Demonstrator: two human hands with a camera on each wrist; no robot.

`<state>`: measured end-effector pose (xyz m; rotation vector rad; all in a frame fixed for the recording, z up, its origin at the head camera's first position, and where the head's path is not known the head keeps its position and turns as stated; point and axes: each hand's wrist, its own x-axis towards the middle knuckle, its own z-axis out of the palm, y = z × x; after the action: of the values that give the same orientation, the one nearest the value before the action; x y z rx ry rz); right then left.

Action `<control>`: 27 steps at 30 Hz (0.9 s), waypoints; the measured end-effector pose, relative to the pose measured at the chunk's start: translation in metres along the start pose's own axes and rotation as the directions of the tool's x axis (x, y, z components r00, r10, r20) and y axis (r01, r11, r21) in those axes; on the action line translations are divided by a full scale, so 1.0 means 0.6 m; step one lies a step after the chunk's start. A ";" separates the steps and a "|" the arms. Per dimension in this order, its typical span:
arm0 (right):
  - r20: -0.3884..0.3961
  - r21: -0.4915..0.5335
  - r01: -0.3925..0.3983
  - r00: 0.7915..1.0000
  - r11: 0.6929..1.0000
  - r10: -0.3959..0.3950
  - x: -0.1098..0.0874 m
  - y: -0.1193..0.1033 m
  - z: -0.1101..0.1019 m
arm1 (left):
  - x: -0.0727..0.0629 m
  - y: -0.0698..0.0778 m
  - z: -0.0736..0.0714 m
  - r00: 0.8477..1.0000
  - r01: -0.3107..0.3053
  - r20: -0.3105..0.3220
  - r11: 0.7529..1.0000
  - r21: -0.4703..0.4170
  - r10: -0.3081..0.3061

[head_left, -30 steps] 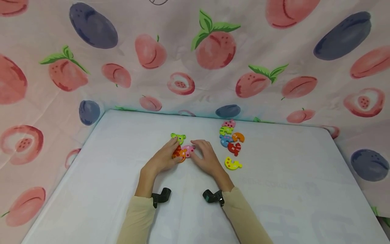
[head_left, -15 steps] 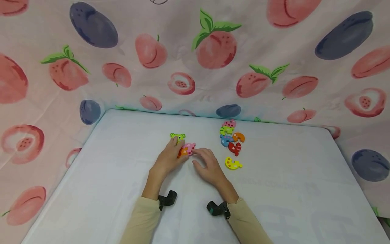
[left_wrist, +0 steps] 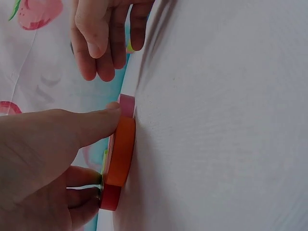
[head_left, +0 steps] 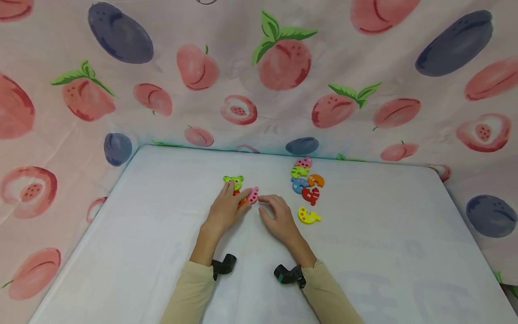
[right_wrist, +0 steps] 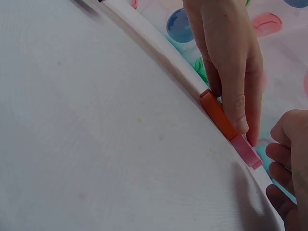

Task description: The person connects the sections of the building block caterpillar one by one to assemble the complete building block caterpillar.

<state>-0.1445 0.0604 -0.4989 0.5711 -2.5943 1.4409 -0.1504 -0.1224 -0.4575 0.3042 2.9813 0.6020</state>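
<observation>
In the head view my left hand [head_left: 224, 208] lies over a small cluster of flat, brightly coloured puzzle pieces, its fingers extended on top of them. A green head piece [head_left: 233, 180] with eyes shows beyond its fingertips, and a pink dotted piece [head_left: 253, 195] sticks out on the right. The left wrist view shows the edges of an orange piece [left_wrist: 123, 149], a red piece [left_wrist: 110, 198] and the pink piece [left_wrist: 126, 105], all side by side, with the thumb touching near the orange-pink join. My right hand [head_left: 280, 220], fingers loosely bent, holds nothing, just right of the pink piece.
Right of the hands lie a joined group of pieces, among them a blue piece [head_left: 299, 185], an orange curved piece [head_left: 316, 180] and a red striped piece [head_left: 310, 195]. A yellow piece [head_left: 309, 216] lies apart nearer me. A fruit-print cloth [head_left: 162, 130] hangs behind the white table [head_left: 388, 243].
My left hand has shifted right over the cluster, its thumb side now covering more of the orange and pink pieces. My right hand has drawn slightly back from the pink piece.
</observation>
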 end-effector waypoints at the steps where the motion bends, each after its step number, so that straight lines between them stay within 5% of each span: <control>1: -0.002 -0.002 -0.001 1.000 1.000 0.001 0.001 0.000 0.000 | 0.000 0.000 0.000 1.000 -0.001 -0.005 1.000 0.001 0.001; 20: -0.009 -0.017 -0.031 0.999 0.999 0.031 -0.007 -0.008 -0.003 | 0.000 0.002 0.004 1.000 0.008 -0.022 1.000 -0.006 -0.008; 27: 0.027 -0.068 -0.069 0.997 0.995 0.071 -0.007 -0.006 -0.060 | 0.000 0.000 0.003 0.998 0.057 0.018 0.998 -0.037 -0.057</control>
<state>-0.1423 0.0897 -0.4779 0.5008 -2.6999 1.3687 -0.1502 -0.1219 -0.4593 0.2197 2.9471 0.6455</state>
